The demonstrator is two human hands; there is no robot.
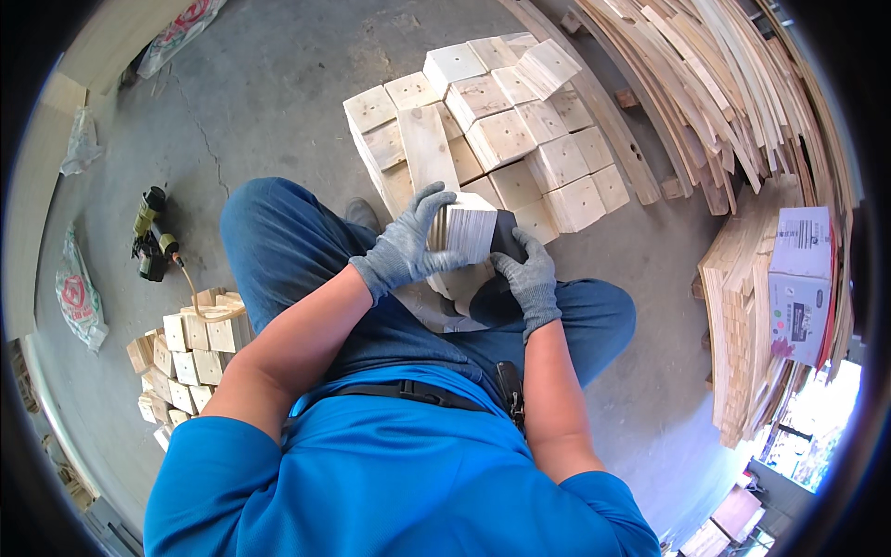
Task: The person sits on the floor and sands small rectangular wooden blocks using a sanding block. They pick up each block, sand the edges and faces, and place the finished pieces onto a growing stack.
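Observation:
My left hand [406, 249], in a grey knit glove, grips a pale wooden block [469, 230] whose side shows many thin layers; whether it is one block or a stack of thin pieces I cannot tell. At its right end sits a black piece [506, 238], held in the gloved fingers of my right hand [529, 280]. Both hands are in front of my bent knees. Just beyond them stand rows of wooden blocks [501, 139], packed together on the floor. A flat board [428, 147] lies across the nearest of these, and one block [548, 69] rests tilted on top.
At the left, a nail gun [150, 232] with a tan hose [190, 283] lies on the concrete floor [278, 84], near a smaller block pile [190, 357] and plastic bags [79, 288]. Long boards [687, 84] and a box [800, 278] on stacked wood line the right.

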